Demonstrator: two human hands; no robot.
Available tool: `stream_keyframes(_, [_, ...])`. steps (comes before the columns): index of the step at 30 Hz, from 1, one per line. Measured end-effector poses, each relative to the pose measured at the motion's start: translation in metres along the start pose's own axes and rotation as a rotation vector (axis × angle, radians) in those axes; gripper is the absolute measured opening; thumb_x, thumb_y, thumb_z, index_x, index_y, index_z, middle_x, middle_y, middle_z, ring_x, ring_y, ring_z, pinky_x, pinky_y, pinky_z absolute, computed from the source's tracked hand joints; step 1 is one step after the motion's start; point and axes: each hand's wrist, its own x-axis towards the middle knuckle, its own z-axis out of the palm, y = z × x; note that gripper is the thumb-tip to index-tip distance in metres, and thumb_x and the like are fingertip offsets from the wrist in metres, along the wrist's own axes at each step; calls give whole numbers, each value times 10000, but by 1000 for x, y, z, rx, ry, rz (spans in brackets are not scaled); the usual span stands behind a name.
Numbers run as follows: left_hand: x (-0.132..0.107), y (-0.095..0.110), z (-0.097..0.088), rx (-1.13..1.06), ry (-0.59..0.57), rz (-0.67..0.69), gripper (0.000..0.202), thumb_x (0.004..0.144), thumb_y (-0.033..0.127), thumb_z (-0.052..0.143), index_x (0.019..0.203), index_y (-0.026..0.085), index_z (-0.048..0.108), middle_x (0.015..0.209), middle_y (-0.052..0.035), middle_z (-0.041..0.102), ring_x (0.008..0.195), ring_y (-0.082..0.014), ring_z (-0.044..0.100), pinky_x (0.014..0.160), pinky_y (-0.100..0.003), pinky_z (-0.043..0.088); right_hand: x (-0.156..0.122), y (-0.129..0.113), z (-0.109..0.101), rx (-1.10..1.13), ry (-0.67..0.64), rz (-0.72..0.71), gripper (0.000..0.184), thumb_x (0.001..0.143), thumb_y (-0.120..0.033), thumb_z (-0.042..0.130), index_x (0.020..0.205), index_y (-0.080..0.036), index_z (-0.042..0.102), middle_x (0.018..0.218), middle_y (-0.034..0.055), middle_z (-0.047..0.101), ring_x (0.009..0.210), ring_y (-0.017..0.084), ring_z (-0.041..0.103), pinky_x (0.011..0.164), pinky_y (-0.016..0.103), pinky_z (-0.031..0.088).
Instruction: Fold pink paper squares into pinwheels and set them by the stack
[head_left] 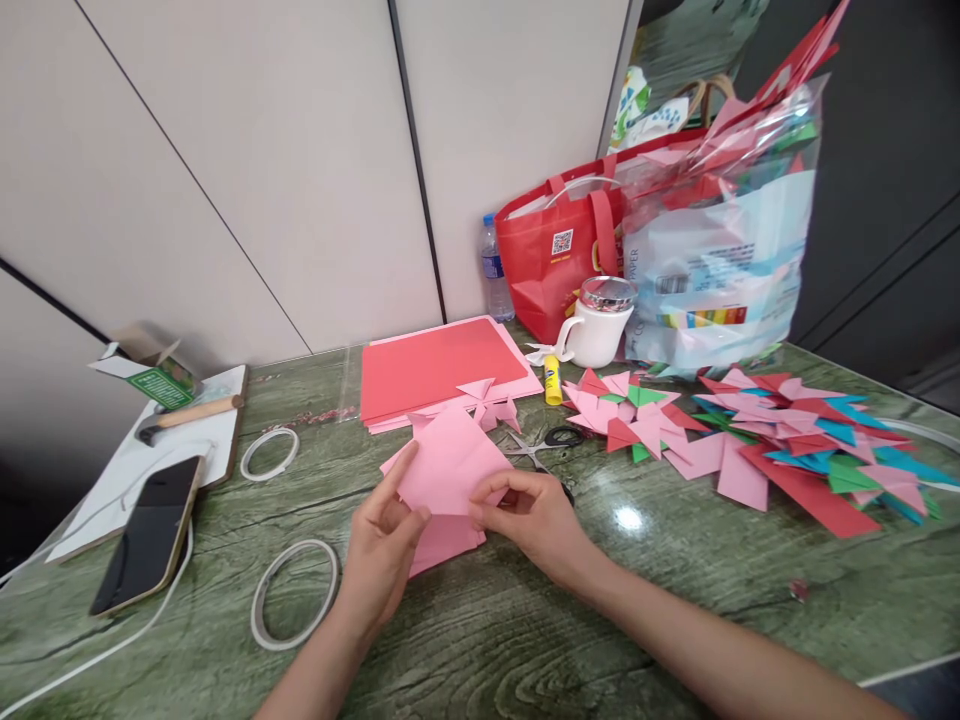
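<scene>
A square of pink paper (454, 465) is held up in front of me, turned cornerwise. My left hand (386, 545) grips its left side, thumb in front and fingers along the edge. On the other side, my right hand (536, 515) pinches the lower right edge between thumb and fingers. More pink paper sheets (442, 540) lie under it on the table. Just behind, a folded pink paper piece (491, 405) sits by a stack of red and pink paper (442, 365). Scissors (536, 450) lie open beyond my right hand, their handles partly hidden by it.
Right of the scissors spread folded paper pieces (817, 430). Behind stand a glue stick (553, 380), white mug (596, 330), water bottle (493, 270), red bag (544, 250) and filled plastic bag (720, 250). Leftward lie tape rolls (257, 600), a phone (146, 535) and a hammer (199, 412).
</scene>
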Motion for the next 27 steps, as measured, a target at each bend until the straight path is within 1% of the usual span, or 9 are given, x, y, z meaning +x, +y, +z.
stream_keyframes(3, [0,1,2,-57,12,-36,649,594,145,727,1213,217,546,1101,-87,621,891,-165,592,721,-223,491,0,-2,0,-8,20,-13,74,599,-185,715,635,-163,655,598,-1,637,533,125,587,536,246,475])
stream_keyframes(6, [3,2,0,-63,8,-12,642,617,139,715,1229,203,530,1210,-118,578,1008,-211,584,819,-277,488,1,-4,-4,-38,50,-24,81,589,-184,723,637,-163,661,618,5,647,553,129,590,549,248,481])
stream_keyframes(9, [7,2,-4,-60,37,112,560,650,131,696,1190,194,562,1289,-120,519,1119,-241,531,931,-325,435,1,-5,-7,-34,97,-30,91,599,-208,726,651,-165,664,626,4,642,567,129,588,585,261,494])
stream_keyframes(12, [9,-3,-7,-37,101,237,363,689,149,676,1049,175,637,1287,-110,518,1157,-258,500,993,-366,383,2,-6,-8,29,164,-50,123,614,-255,729,676,-174,661,681,8,646,617,140,606,631,278,516])
stream_keyframes(15, [5,-9,-5,52,55,240,144,750,195,632,888,163,659,1222,-98,560,1153,-269,502,984,-415,394,0,-4,-5,94,178,-60,184,626,-294,726,768,-186,675,816,32,666,744,171,631,715,309,531])
stream_keyframes(19, [-3,-10,4,-32,-76,208,347,792,217,594,1129,240,516,1160,-87,594,1077,-240,565,965,-453,401,-4,-1,1,147,90,-32,259,686,-333,678,913,-209,680,936,45,660,793,180,652,790,354,525])
stream_keyframes(23, [-4,-5,6,-31,-42,208,667,788,260,600,1343,334,238,1186,-96,581,1041,-223,584,912,-436,436,-9,2,5,135,-15,-34,319,718,-274,640,1033,-222,644,1013,47,644,823,169,645,784,339,525])
stream_keyframes(25, [-4,-6,3,66,-7,169,669,757,300,631,1343,289,308,1129,-92,611,985,-219,598,837,-362,478,-12,3,7,71,-71,-58,343,731,-211,606,1073,-233,623,1079,46,621,853,163,629,751,310,531])
stream_keyframes(27, [-3,-9,-3,172,46,103,567,724,343,656,1247,202,488,893,-63,667,805,-192,619,684,-271,497,-14,4,7,-58,-142,-93,368,733,-128,560,1079,-240,617,1072,40,621,847,154,619,720,287,529])
